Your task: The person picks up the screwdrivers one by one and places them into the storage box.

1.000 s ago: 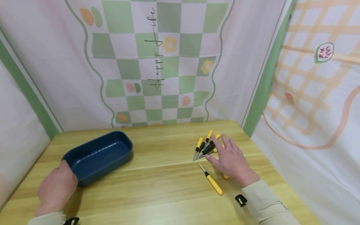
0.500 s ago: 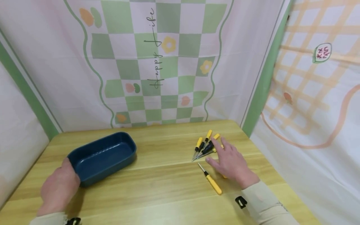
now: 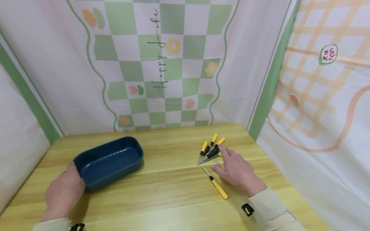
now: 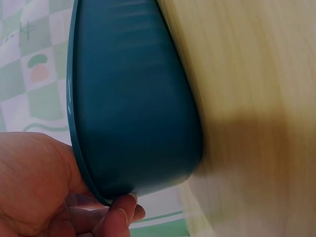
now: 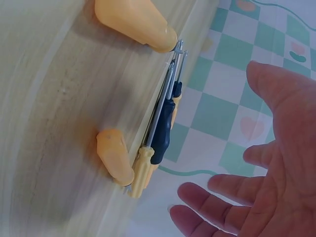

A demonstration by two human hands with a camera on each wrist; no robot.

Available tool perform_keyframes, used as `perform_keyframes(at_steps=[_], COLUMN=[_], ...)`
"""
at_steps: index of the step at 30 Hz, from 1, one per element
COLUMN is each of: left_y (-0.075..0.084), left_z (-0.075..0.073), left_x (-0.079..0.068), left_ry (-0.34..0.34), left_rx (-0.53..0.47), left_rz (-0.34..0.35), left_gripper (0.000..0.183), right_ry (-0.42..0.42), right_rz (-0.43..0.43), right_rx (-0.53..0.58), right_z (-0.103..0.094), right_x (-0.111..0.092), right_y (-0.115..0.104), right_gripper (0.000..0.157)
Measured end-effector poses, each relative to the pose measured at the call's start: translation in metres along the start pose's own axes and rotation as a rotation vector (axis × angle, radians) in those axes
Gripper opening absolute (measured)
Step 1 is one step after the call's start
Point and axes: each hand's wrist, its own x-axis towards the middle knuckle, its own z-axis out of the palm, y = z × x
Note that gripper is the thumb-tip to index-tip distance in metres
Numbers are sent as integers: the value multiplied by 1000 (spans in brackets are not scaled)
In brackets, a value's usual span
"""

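Spreading wide under the blue tray (image 3: 115,160), a yellow-brown wooden table (image 3: 173,199) is showing its long stripes. Behind the tray, a white cloth (image 3: 173,89) is hanging, with green squares, flowers and the words "Happy Life". Far to the right of the tray, another cloth (image 3: 323,86) with orange lines is hanging down.

Compared with one second ago, the tray is sitting a little farther right, and the left hand (image 3: 65,191) is going along with it. That hand is gripping the rim at the tray's left end. Whether the tray's bottom is touching the table is hard to tell. Well to the right of the tray, the right hand (image 3: 237,168) is easing back just a bit, its fingers spread and holding nothing.

Beside that hand, on the side toward the tray, a pile of screwdrivers (image 3: 214,152) is lying with its metal tips pointing toward the tray. Nearer the person than the tray, a lone yellow screwdriver (image 3: 219,189) is staying put. The right hand is hiding another yellow handle (image 5: 114,155) in the head view, but the right wrist view is showing it.
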Motion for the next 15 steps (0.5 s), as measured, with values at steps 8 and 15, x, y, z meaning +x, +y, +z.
perform_keyframes(at_steps=[8, 15], left_y=[3, 7], left_z=[0, 1], left_x=[-1, -1], left_ry=[11, 7], left_rx=[-2, 13], left_rz=[32, 59], left_gripper=[64, 69], right_ry=[-81, -135], right_rz=[45, 53], right_rx=[10, 24], right_z=[-1, 0], right_x=[-1, -2], right_y=[-2, -4], right_gripper=[104, 102])
